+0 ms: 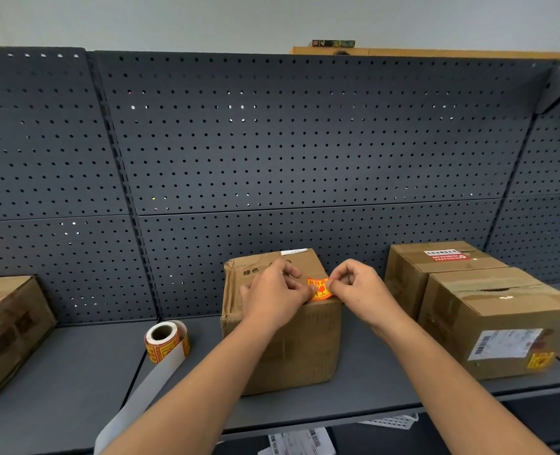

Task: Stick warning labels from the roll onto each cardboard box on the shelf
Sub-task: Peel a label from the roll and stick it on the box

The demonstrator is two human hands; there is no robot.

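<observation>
Label (319, 288) sits on top of the middle box (291, 349), at its front edge toward the right corner, orange and yellow, with its upper part bowed up off the cardboard. Your left grip (273, 297) lies across the box top, thumb and forefinger pinched on the label's lower left corner. Your right grip (359, 290) is over the box's right edge, fingers curled, pinching the label's right side. The label lies between your two grips, held by both.

The roll (166, 341) sits on the shelf (75, 389) just left of the middle box, its bare backing strip (147, 395) trailing forward past the shelf edge. The left box (6, 330) stands well left of the middle box; the right box (502, 323) stands near its right and carries a yellow sticker (539, 360) on its front.
</observation>
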